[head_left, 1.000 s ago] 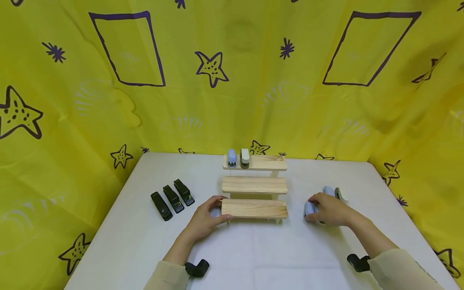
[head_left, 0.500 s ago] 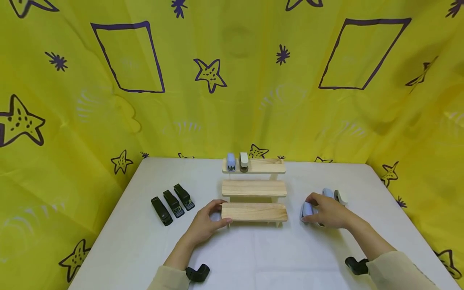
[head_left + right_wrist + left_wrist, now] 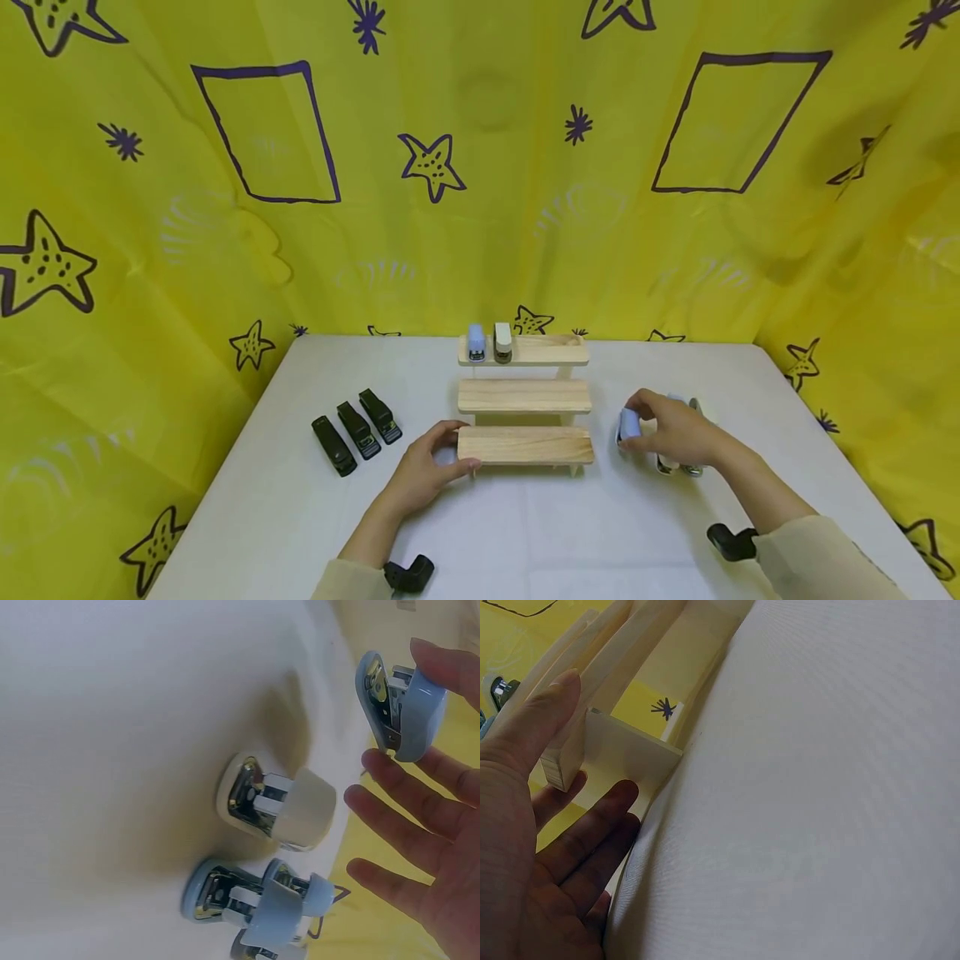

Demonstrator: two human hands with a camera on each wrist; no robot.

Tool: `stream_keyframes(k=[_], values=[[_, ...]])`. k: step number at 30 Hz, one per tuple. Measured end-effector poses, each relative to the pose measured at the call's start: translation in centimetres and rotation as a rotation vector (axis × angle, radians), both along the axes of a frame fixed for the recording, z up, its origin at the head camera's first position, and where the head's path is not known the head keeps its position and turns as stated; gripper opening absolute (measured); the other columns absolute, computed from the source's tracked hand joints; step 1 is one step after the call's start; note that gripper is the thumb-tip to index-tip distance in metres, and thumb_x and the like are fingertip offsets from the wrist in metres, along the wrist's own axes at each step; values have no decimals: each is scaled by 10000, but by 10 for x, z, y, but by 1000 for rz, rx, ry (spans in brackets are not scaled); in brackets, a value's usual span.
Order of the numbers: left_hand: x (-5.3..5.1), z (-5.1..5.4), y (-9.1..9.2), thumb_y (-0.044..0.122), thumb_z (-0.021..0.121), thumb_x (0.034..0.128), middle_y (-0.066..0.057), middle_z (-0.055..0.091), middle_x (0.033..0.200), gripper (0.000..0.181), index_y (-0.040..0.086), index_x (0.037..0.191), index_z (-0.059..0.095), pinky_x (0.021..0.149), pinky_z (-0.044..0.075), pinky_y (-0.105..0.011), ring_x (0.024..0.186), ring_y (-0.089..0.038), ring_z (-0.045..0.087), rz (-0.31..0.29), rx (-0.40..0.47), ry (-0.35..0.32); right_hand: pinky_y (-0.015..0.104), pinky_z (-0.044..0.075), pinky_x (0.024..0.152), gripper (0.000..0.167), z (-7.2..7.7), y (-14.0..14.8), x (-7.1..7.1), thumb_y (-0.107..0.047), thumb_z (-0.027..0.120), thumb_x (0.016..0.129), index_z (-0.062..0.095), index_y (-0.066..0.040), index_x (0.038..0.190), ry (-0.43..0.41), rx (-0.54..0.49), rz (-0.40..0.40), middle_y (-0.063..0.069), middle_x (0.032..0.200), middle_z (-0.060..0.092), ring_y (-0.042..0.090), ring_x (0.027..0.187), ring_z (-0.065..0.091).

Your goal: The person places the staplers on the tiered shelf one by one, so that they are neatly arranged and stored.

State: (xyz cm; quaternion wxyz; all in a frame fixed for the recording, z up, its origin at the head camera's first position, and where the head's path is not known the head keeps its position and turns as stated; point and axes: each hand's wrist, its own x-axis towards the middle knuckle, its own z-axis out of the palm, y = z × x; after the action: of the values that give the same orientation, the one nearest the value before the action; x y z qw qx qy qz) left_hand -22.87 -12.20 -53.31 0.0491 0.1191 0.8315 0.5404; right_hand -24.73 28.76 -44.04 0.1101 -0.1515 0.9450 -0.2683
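My right hand [image 3: 678, 429] pinches a small light-blue stapler [image 3: 421, 712] between thumb and fingers. In the right wrist view that stapler is up off the table. Below it stand a cream stapler [image 3: 311, 810], a blue stapler [image 3: 274, 915] and others partly hidden behind. With my left hand [image 3: 423, 468] I grip the left end of the lowest board of a three-step wooden stand [image 3: 525, 446]; the thumb lies on the board in the left wrist view. On the top step sit a blue stapler [image 3: 476, 342] and a cream stapler [image 3: 502, 342], side by side.
Three black staplers, among them the leftmost black stapler [image 3: 333, 446], lie slanted in a row left of the stand. The white table [image 3: 525, 533] meets a yellow patterned curtain [image 3: 487, 233] at the back and sides.
My right hand has lifted the blue stapler and shifted a little left with it, uncovering the staplers behind. My left hand stays on the stand. The head view has tilted slightly up.
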Motion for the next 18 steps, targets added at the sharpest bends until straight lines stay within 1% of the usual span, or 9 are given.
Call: stream_keyframes(k=[4,10,14,18], values=[[0,0,1,412,869,828,44,738,1189,559,300,1319,627,1144,346,-591,1266,-240,600,2,-1,-3,584,520,967,586,5,-1,-2,-400,838,860,591,-25,1238,23,-15,5,168,1219,692,424,1197,627],[0,-3,1,397,875,824,62,736,1171,563,302,1321,629,1169,305,-591,1290,-233,575,7,11,-13,597,507,969,595,15,-2,-4,-418,824,874,588,-38,1267,46,-5,-4,174,1233,677,430,1207,612],[0,-4,1,377,875,829,58,739,1183,556,293,1320,630,1161,319,-582,1283,-231,582,-1,17,-8,609,497,977,605,24,-3,-7,-416,813,885,583,-30,1290,68,-9,-5,181,1242,673,443,1219,602],[-1,-3,0,377,873,833,57,738,1185,552,297,1321,628,1152,331,-575,1271,-221,589,-7,19,-3,615,489,991,592,33,-3,-9,-407,809,891,589,-50,1309,93,-22,-13,166,1261,675,439,1241,594]])
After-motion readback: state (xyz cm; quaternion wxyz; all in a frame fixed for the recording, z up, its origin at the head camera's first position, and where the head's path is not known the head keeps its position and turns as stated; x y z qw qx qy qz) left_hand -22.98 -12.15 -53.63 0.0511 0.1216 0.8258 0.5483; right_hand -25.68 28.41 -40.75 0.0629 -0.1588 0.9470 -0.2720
